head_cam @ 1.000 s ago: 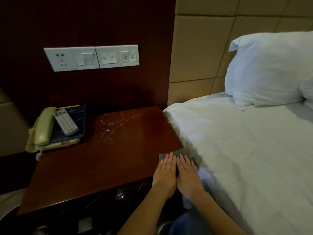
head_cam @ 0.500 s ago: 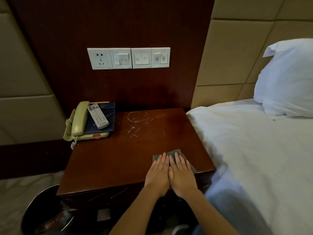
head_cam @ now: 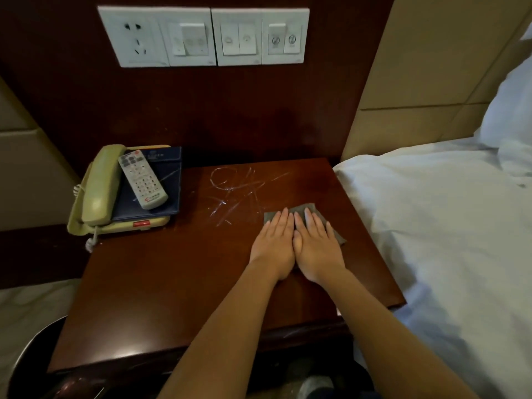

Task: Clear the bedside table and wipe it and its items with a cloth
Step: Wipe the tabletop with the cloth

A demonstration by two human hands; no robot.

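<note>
The dark red wooden bedside table (head_cam: 172,283) has white smear marks (head_cam: 233,188) near its back middle. A small grey cloth (head_cam: 299,210) lies flat on the table's right half. My left hand (head_cam: 273,243) and my right hand (head_cam: 318,243) rest side by side, palms down, flat on the cloth, covering most of it. At the back left stands a cream telephone (head_cam: 99,188). A dark blue folder (head_cam: 169,174) lies on the phone, and a white remote control (head_cam: 142,180) lies on the folder.
A bed with white sheets (head_cam: 446,226) touches the table's right edge, with a white pillow (head_cam: 512,110) at the far right. A white socket and switch panel (head_cam: 201,36) is on the wall above. A dark round bin (head_cam: 31,355) stands at the lower left.
Both hands have slid the cloth from the table's front right corner toward the middle. The camera has moved closer to the table and turned left.
</note>
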